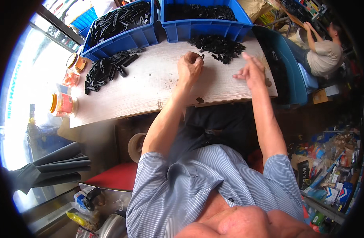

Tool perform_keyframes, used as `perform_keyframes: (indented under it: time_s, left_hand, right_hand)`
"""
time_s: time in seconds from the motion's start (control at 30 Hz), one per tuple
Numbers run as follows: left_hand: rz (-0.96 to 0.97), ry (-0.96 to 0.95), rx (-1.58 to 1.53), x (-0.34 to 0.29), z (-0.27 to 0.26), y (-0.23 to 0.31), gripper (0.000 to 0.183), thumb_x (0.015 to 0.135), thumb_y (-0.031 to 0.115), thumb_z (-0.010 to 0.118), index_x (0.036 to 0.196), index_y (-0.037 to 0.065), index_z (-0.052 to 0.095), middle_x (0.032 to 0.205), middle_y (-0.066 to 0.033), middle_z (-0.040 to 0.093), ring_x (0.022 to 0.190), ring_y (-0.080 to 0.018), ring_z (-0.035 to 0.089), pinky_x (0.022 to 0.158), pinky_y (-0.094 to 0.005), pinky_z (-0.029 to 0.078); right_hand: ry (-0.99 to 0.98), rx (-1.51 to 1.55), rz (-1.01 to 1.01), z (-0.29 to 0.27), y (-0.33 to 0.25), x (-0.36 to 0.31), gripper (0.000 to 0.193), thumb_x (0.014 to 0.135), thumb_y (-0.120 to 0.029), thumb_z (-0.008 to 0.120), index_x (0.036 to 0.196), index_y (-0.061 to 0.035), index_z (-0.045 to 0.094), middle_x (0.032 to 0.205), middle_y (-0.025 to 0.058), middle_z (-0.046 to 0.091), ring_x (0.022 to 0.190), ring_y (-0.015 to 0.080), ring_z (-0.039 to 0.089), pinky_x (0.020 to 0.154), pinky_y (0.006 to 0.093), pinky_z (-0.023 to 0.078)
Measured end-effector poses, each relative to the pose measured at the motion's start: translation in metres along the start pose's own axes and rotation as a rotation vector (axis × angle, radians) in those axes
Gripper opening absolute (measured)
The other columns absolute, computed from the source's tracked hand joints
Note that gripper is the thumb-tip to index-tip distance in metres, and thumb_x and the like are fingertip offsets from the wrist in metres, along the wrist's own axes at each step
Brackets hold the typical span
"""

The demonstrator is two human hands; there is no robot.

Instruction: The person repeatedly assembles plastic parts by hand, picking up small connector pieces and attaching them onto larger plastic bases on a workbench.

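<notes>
Black part (202,56) is pinched by the left hand (190,68) above the bench (150,85) — the right hand (253,72) is held loosely spread.

The head view, from the left of two fisheyes worn side by side, looks steeply down. The wearer's striped shirt (213,170) sits close below the lens, low in frame; the worktop (150,85) spreads farther off, above it, both near corners inside the rounded border.

blue lettering (14,89) on bright pane (33,67); white characters (304,173) on black packet (302,165)
</notes>
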State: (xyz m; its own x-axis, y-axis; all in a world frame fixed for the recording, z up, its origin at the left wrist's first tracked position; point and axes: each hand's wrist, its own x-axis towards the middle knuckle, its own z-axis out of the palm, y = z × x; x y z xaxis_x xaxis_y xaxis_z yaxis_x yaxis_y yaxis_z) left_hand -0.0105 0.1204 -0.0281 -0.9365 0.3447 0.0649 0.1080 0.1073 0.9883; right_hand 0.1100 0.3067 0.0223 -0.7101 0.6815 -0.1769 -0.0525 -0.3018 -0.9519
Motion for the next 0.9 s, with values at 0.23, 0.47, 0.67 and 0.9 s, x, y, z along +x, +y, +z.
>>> perform_keyframes:
  time_s: [0.23, 0.47, 0.67, 0.9]
  left_hand:
    - [-0.266, -0.301, -0.696, -0.033, 0.004, 0.017, 0.012, 0.087, 0.012, 0.064, 0.088, -0.001, 0.064, 0.074, -0.0088, 0.065, 0.062, -0.0126, 0.059, 0.059, -0.0244, 0.049]
    - [-0.22, -0.274, -0.649, -0.053, 0.002, 0.016, 0.019, 0.089, 0.017, 0.065, 0.09, -0.002, 0.061, 0.078, -0.0082, 0.065, 0.066, -0.0135, 0.063, 0.063, -0.0264, 0.056]
    - [-0.285, -0.175, -0.754, -0.056, 0.002, 0.015, 0.015, 0.091, 0.014, 0.062, 0.091, 0.0, 0.058, 0.08, -0.0103, 0.065, 0.065, -0.0159, 0.064, 0.062, -0.0282, 0.057]
    - [-0.226, -0.098, -0.888, -0.051, 0.008, -0.008, 0.011, 0.094, 0.011, 0.057, 0.093, 0.001, 0.055, 0.079, -0.0128, 0.065, 0.064, -0.0187, 0.064, 0.06, -0.0304, 0.058]
  right_hand:
    - [-0.4, -0.183, 0.067, 0.03, 0.037, -0.016, 0.032, 0.083, -0.027, 0.076, 0.103, -0.005, 0.066, 0.045, -0.0006, 0.044, 0.035, 0.0107, 0.044, 0.043, 0.0313, 0.05]
    - [-0.36, -0.227, -0.046, 0.038, 0.047, -0.023, 0.026, 0.083, -0.028, 0.076, 0.088, -0.0055, 0.064, 0.048, -0.003, 0.045, 0.036, 0.0061, 0.036, 0.039, 0.0248, 0.042]
    - [-0.374, -0.233, -0.037, 0.04, 0.046, -0.028, 0.027, 0.084, -0.03, 0.075, 0.09, -0.006, 0.064, 0.048, -0.0025, 0.045, 0.037, 0.0067, 0.038, 0.041, 0.0254, 0.043]
    - [-0.402, -0.229, -0.011, 0.044, 0.042, -0.032, 0.031, 0.083, -0.022, 0.074, 0.105, -0.0024, 0.066, 0.059, -0.0007, 0.057, 0.043, 0.0062, 0.046, 0.045, 0.0262, 0.048]
